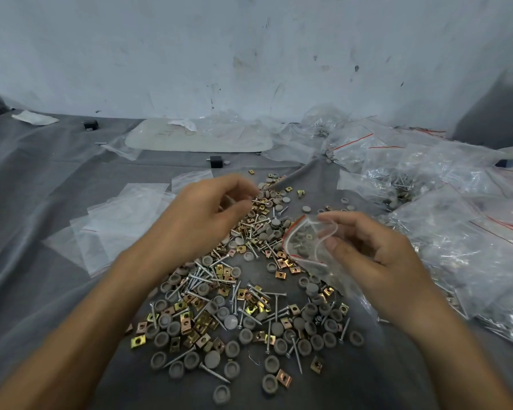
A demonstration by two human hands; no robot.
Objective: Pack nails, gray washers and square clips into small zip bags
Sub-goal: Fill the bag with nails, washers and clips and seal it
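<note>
Clear limp plastic zip bag (304, 247) sags, pinched in my right hand (376, 255) above the loose hardware pile (249, 306); its stiffer red-striped rim is the place to hold. My left hand (208, 211) pinches a thin, slippery steel nail (259, 201).

Light dim, cool, diffuse; shadows were soft. Glints lay on crinkled clear plastic bags (444, 179). Edges bowed, wide-angle. Left hand (208, 214) was slightly blurred.
</note>
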